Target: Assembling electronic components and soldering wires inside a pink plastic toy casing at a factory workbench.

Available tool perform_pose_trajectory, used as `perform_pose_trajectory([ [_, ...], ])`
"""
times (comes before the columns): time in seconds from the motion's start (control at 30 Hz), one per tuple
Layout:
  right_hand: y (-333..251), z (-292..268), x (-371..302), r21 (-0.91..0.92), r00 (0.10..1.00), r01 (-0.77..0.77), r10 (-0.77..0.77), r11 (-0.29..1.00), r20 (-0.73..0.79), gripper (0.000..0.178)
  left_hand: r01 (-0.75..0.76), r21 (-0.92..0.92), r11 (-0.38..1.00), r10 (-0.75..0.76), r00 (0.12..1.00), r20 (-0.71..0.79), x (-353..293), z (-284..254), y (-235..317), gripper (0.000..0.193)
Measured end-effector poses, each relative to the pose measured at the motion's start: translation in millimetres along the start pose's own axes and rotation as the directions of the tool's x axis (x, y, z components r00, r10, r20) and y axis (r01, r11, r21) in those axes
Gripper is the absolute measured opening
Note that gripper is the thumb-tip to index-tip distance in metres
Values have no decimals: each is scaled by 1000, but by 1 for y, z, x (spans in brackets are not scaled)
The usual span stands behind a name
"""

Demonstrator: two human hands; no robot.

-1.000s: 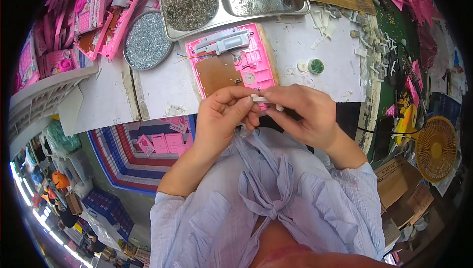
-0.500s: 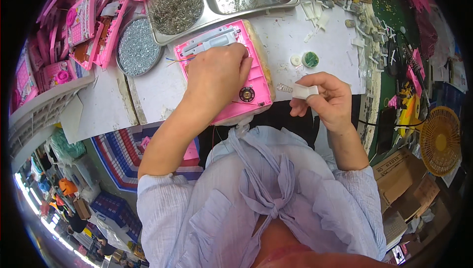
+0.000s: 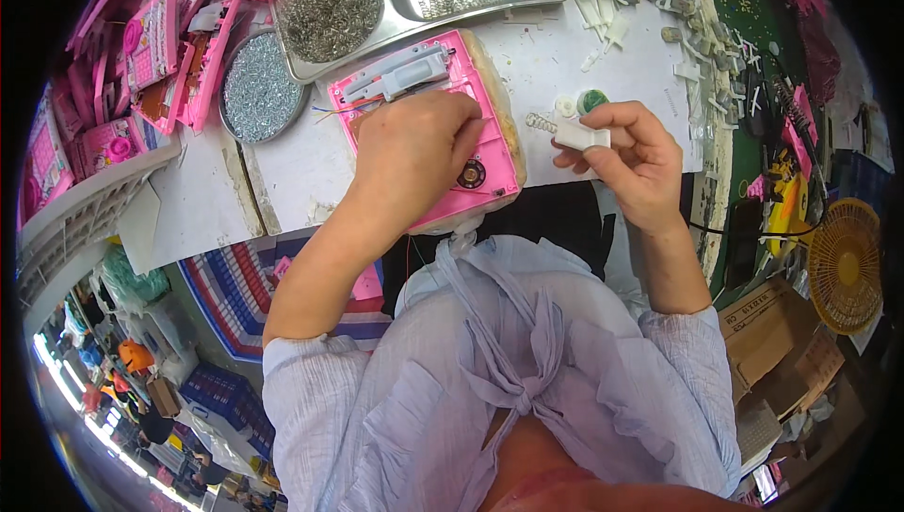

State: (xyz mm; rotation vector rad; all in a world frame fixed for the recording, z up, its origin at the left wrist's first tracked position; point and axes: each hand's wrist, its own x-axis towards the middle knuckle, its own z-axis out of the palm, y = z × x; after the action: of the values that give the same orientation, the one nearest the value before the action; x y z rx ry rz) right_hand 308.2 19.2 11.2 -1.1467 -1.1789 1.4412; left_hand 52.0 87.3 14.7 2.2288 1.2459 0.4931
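In front of me a pink plastic housing (image 3: 490, 140) lies tilted on a pale, padded block. It carries a grey plastic mechanism (image 3: 400, 77), thin coloured wires and a small round black part (image 3: 471, 173). My left hand (image 3: 410, 154) rests over the middle of the housing, fingers curled down and closed; whatever they grip is hidden beneath them. To the right, clear of the housing, my right hand (image 3: 645, 164) pinches a white plastic piece (image 3: 582, 136) between thumb and fingers. A coil spring (image 3: 540, 122) sticks out of its left end, toward the housing.
Behind the housing, a metal tray (image 3: 405, 27) holds a heap of springs. A round dish (image 3: 264, 88) of small screws stands left of it. Pink housings (image 3: 151, 41) pile up far left. White plastic parts (image 3: 603, 18) lie back right, and a green-topped small container (image 3: 591, 100) sits beyond my right hand.
My right hand has turned the white piece and moved slightly up and right; its spring now sits higher. My left hand has shifted a little lower over the housing, uncovering more of the grey mechanism.
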Motion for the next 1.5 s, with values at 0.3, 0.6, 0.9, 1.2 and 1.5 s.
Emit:
perform_pose_trajectory([
  [0.3, -9, 17, 51, -664, 843, 534, -394, 523, 367, 26, 26, -421, 907, -160, 945, -285, -40, 6, -22, 8],
  [0.6, -12, 38, 74, -638, 696, 709, -442, 301, 566, 25, -52, -481, 875, -131, 932, -339, -40, 14, -24, 11],
  [0.9, 39, 31, 81, -428, 694, 719, -531, 548, 486, 31, 48, -536, 843, -245, 922, -301, -45, 21, -26, 10],
  [1.2, 17, 37, 69, -690, 721, 687, -338, 229, 605, 26, 68, -529, 846, -218, 949, -226, -51, 26, -41, 8],
  [1.5, -6, -92, 70, -972, 891, 106, -453, 212, -2, 38, 58, -463, 884, -187, 953, -238, -51, 23, -35, 5],
])
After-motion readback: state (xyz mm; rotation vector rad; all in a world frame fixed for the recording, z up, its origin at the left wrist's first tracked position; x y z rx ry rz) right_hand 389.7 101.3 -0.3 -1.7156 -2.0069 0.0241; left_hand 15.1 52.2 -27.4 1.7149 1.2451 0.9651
